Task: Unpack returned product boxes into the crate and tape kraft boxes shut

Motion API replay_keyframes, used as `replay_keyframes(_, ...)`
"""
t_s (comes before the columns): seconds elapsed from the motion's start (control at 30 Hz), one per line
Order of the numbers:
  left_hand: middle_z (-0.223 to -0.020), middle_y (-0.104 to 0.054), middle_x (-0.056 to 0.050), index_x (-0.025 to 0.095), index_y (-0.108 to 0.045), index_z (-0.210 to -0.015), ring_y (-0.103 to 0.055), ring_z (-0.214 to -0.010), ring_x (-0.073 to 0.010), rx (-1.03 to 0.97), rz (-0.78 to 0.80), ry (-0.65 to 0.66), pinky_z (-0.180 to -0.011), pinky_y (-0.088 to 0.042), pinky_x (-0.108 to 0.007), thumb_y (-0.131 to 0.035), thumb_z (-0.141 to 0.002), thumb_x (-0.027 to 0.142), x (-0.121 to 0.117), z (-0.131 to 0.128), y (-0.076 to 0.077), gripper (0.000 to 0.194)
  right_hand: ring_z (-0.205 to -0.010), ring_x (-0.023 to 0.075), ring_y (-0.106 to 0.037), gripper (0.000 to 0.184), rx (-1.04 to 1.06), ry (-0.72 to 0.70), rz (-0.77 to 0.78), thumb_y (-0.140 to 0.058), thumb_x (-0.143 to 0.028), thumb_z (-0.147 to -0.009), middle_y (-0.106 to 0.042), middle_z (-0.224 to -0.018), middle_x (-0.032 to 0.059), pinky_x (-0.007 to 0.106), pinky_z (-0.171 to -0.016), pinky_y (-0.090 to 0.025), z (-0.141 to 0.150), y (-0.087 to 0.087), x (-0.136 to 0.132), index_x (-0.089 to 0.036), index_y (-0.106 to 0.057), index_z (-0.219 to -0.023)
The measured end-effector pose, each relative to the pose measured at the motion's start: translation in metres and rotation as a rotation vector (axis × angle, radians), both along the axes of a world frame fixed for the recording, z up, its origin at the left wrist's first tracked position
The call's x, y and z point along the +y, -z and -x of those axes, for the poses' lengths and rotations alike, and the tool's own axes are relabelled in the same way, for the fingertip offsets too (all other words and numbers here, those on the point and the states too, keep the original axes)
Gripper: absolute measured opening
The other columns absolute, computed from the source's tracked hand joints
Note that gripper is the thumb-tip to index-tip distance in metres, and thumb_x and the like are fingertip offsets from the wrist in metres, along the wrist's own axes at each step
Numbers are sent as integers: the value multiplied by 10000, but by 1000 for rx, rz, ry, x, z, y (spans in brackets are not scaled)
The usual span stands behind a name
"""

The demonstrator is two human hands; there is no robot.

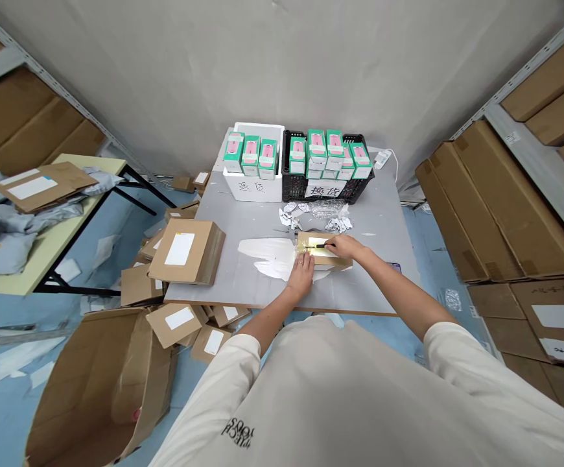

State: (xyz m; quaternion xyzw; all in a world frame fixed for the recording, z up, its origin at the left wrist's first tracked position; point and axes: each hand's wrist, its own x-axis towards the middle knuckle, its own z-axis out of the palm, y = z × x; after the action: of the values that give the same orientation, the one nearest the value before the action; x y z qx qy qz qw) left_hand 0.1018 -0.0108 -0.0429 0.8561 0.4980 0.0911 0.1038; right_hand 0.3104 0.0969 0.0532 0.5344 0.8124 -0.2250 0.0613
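Note:
A small cardboard box (343, 261) with a white label and clear tape lies on the grey table before me. My left hand (302, 275) grips its near left corner, fingers over the edge. Above the box's top, my right hand (343, 246) is closed around a slim yellow-and-black utility knife (319, 246), its tip pointing left at the taped end. White paper sheets (267, 249) lie under and left of the box. Just behind it are crumpled paper (339, 224) and clear bubble wrap (325, 209).
Behind stand a white bin (255, 189) and a black crate (294, 188), both holding green-and-pink boxes. A larger carton (185, 253) sits at the table's left edge. A big open carton (102, 383) and several parcels lie on the floor. Stacked cartons (500, 201) stand right.

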Motion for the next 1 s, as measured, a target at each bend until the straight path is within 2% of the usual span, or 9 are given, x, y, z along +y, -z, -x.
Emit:
replay_keyframes(0.17,-1630,-313,-258,74,-261,-1577,-233,-1554,-372,0,-4,-13,-1237,-229,-582,-532,-802,138,-2,-2,-1,824,-904,282,-674,327,31,60,27,-575,-485,-914,-772,-887,88,334,-770,-449,-15,0,-1,-281,-822,-978)
replay_keyframes(0.4,-1621,-319,-269,41,-285,-1562,-234,-1553,-366,26,16,-31,-1233,-253,-556,-512,-802,110,-3,-8,-6,797,-915,298,-675,289,0,61,33,-595,-449,-895,-770,-907,112,355,-776,-458,-39,3,-2,-269,-819,-926)
replay_keyframes(0.57,-1613,-344,-260,71,-253,-1586,-253,-1546,-365,44,28,-46,-1223,-256,-570,-504,-799,110,0,-13,-6,827,-897,305,-678,266,-78,74,16,-595,-420,-893,-769,-920,108,375,-765,-465,-83,1,-5,-283,-822,-887)
replay_keyframes(0.73,-1615,-337,-257,79,-249,-1591,-250,-1544,-371,71,37,-53,-1231,-233,-569,-524,-805,145,2,-17,-2,835,-851,275,-676,235,-108,131,13,-608,-406,-878,-762,-847,81,351,-726,-452,-127,-5,-11,-313,-823,-896)
replay_keyframes(0.87,-1608,-345,-246,74,-282,-1577,-253,-1538,-372,82,29,-55,-1234,-232,-540,-534,-811,150,2,-21,-2,809,-809,273,-675,226,-73,149,71,-631,-417,-871,-754,-794,82,355,-733,-436,-155,-11,-10,-301,-822,-842)
replay_keyframes(1.0,-1597,-340,-255,51,-321,-1541,-251,-1527,-372,72,40,-73,-1235,-222,-520,-550,-831,187,2,-26,-8,759,-811,286,-678,191,-148,240,56,-707,-412,-809,-728,-729,105,363,-745,-438,-197,-18,-7,-259,-811,-762)
